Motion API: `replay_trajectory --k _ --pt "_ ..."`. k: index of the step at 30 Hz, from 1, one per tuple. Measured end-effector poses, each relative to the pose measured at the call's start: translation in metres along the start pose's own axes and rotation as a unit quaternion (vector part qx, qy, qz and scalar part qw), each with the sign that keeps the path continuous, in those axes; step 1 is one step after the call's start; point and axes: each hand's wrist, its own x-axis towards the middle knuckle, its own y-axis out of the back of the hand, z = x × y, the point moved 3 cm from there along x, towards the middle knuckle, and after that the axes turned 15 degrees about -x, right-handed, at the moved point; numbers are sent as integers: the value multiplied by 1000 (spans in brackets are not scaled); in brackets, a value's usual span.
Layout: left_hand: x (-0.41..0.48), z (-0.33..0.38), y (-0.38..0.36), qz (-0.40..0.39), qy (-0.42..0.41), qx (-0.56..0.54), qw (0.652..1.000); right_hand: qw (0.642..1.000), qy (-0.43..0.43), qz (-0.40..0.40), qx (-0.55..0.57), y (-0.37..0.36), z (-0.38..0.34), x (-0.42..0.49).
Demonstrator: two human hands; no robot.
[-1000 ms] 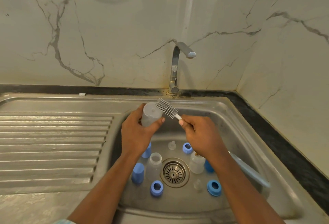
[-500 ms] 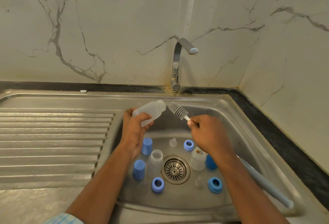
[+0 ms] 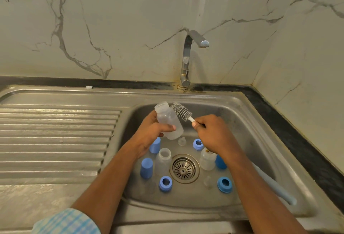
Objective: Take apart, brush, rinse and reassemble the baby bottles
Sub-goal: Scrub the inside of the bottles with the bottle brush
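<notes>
**Held items.**
- Left hand point(image 3: 152, 129): fingers and thumb wrapped round an open clear bottle point(image 3: 168, 120). It is held above the far part of the sink point(image 3: 260, 140), mouth tilted up and away.
- Right hand point(image 3: 212, 133): closed tight on the white neck of a grey brush point(image 3: 181, 111). The bristle head lies just beside the bottle's shoulder and mouth, outside it (contact cannot be told).

**Sink floor.**
- Second bottle point(image 3: 163, 161), upright and open, left of the drain point(image 3: 184, 168).
- Third bottle point(image 3: 207, 159), upright, right of the drain.
- Blue caps point(image 3: 147, 168): two at the left, one half hidden by the right arm.
- Blue rings point(image 3: 165, 183): three, spread around the drain.
- Clear teats point(image 3: 182, 141): two, one far, one near.

**Surroundings.**
- Tap point(image 3: 188, 57) at the far rim.
- Ribbed draining board point(image 3: 55, 137) at the left.
- Pale blue handle point(image 3: 275, 187) running out from under the right forearm.
- Checked sleeve point(image 3: 67, 222) at the near left.
</notes>
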Motion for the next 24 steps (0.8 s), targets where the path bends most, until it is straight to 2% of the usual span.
replay_trajectory --k 3,7,10,14,19,24 --pt "6 1 8 35 -35 40 998 1000 -17 1 -7 2 5 2" --pt "29 -6 13 45 -58 174 982 999 -53 6 -1 2 14 3" --pt "48 -16 4 37 -45 287 956 997 -80 10 7 0 21 5" --pt "65 -33 -8 14 -16 372 928 995 -96 22 15 -4 29 8" --pt "78 -54 -12 -16 10 505 863 994 -101 34 15 -5 33 10" --pt "85 -70 -2 -24 19 573 819 993 -108 34 17 -10 37 16"
